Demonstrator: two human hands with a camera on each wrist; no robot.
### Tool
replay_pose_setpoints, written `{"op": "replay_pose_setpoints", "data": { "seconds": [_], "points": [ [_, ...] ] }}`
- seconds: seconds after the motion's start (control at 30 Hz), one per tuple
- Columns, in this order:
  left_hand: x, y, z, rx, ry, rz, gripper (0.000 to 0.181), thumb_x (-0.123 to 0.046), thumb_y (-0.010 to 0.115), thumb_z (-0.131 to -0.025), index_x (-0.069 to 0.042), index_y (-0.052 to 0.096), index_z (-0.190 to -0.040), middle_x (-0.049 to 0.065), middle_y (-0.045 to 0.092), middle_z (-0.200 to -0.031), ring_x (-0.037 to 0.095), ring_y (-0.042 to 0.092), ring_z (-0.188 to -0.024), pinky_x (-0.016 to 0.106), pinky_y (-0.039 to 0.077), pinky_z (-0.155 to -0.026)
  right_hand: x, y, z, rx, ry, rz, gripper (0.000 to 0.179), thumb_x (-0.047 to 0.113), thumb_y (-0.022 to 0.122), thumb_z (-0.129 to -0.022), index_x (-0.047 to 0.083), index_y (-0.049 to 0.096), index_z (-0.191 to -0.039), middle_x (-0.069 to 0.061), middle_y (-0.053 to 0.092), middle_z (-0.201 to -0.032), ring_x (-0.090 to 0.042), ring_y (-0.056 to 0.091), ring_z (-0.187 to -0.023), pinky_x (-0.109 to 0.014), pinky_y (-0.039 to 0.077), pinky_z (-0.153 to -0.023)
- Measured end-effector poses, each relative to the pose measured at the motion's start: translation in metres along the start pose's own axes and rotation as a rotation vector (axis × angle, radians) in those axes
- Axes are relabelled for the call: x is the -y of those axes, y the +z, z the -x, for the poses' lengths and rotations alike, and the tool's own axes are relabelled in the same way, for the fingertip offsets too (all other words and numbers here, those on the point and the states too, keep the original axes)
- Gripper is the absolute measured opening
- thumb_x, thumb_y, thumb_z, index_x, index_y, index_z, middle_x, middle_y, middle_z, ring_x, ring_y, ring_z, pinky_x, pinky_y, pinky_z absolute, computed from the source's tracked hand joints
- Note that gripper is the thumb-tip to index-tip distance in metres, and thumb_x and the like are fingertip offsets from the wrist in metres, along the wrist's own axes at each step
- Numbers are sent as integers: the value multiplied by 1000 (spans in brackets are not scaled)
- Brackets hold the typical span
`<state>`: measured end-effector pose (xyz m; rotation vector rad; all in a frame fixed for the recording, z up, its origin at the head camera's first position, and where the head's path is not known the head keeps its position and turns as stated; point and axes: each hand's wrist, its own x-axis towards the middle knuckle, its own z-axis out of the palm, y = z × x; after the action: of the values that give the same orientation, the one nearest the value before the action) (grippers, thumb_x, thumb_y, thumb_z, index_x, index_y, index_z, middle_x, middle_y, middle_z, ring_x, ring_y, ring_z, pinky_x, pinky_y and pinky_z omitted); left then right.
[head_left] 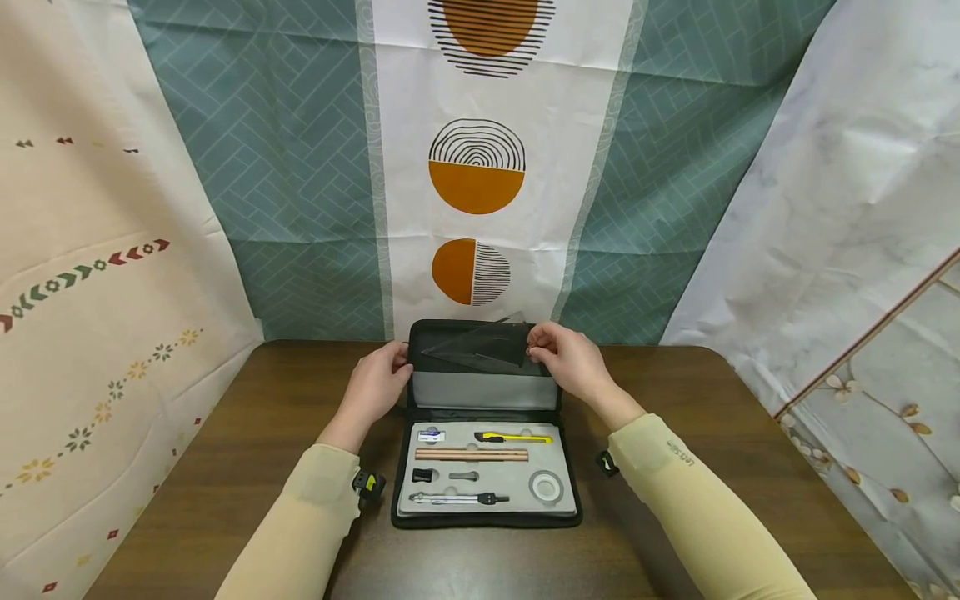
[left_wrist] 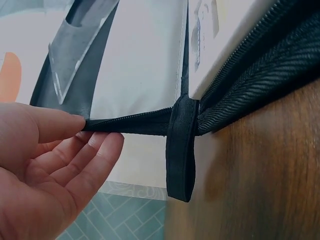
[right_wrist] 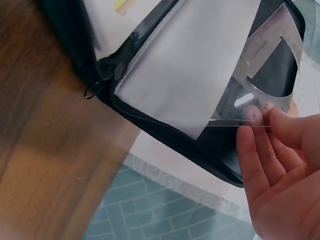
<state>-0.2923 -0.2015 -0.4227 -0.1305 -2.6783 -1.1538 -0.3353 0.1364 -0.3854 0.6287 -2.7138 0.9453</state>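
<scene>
An open black zip case stands with its lid raised, a grey pocket across the lid's inner side. My left hand pinches the lid's left edge between thumb and fingers; a black strap loop hangs near it in the left wrist view. With thumb and fingertips my right hand grips a clear plastic set square by one edge near the lid's right side. The set square has a cut-out in its middle and lies slanted against the black lid, its lower part at the pocket's opening.
The case's light tray holds an eraser, a yellow utility knife, wooden pencils, a black sharpener, a small grey piece, a compass and a white ring-shaped roll. A patterned curtain hangs behind the brown table.
</scene>
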Motion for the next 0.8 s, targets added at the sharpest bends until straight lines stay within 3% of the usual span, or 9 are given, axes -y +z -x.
{"op": "replay_pose_setpoints", "data": {
  "seconds": [0.4,0.8],
  "points": [
    [0,-1,-3,4,20,-1,32,-2,68,-108,5,67,-139,23,74,-123,39,70,-112,55,59,-97,1,10,1,-19,-65,180,14,16,77,-106,16,73,-119,2,79,-104,-21,74,-88,-49,57,-81],
    [1,-2,-2,17,16,3,33,-2,67,-108,5,66,-141,23,73,-125,40,69,-114,56,58,-99,9,17,1,-3,-103,240,17,12,77,-105,14,73,-122,-1,78,-103,-23,73,-84,-48,58,-78]
  ]
}}
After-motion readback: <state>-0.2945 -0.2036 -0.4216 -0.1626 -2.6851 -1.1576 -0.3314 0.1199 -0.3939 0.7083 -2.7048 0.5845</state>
